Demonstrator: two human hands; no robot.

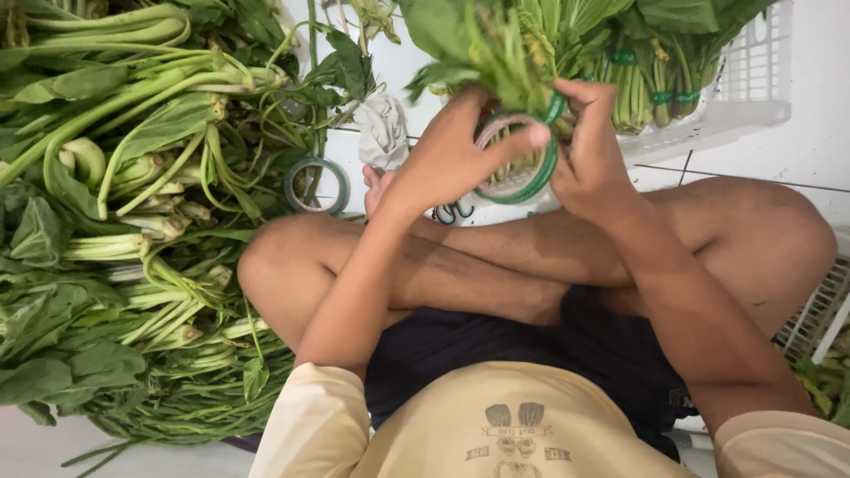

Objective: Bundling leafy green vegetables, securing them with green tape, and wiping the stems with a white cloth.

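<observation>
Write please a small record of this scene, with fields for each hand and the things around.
left hand: holds a roll of green tape
right hand: grips the stems of a bunch of leafy greens, tape going around them
left side: pile of loose greens, second tape roll, crumpled cloth
behind: white basket with tied bunches
posture: person sits cross-legged on white floor

Green tape roll upright against leafy bunch stems, held mid-air

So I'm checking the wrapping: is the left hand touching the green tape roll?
Touching. The head view shows the left hand lying across the green tape roll, its fingers on the rim.
</observation>
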